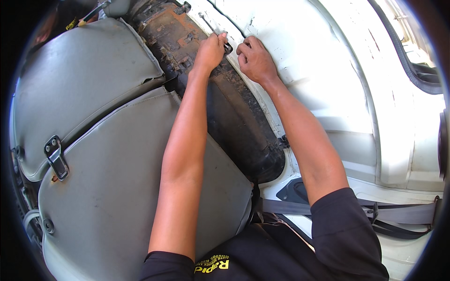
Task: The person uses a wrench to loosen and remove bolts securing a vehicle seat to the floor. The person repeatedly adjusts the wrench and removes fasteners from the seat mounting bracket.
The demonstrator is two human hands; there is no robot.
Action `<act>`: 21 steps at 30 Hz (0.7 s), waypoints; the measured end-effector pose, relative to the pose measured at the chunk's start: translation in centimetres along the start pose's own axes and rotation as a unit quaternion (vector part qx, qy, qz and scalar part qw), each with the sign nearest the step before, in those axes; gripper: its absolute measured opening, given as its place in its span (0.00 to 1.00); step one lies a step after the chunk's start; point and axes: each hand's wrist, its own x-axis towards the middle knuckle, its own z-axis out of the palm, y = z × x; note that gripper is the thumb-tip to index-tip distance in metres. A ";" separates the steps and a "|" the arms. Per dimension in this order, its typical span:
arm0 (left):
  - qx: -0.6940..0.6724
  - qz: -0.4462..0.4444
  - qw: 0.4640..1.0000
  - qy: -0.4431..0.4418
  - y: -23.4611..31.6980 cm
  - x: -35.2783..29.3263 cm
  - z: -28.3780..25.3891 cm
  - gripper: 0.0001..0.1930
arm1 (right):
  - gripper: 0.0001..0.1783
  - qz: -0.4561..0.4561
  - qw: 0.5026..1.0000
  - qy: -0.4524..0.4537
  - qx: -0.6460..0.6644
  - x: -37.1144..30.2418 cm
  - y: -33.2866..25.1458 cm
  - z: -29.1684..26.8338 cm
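Left hand [213,51] grips tool [207,22] — shirt [276,255] bears yellow lettering [213,266].

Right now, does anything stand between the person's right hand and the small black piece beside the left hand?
Nothing visible does: only white ledge shows between the right hand and the small black piece. The left hand is on the piece's other side; whether it grips it is unclear.

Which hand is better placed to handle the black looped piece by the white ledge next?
Probably the left: the left hand is directly against the black looped piece in this view, while the right hand is curled on its other side, with a slight gap showing.
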 end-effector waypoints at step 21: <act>-0.064 0.062 0.996 0.028 0.6 -1.5 -0.4 0.23 | 0.04 0.009 1.000 -0.009 0.009 0.1 -0.3 -0.1</act>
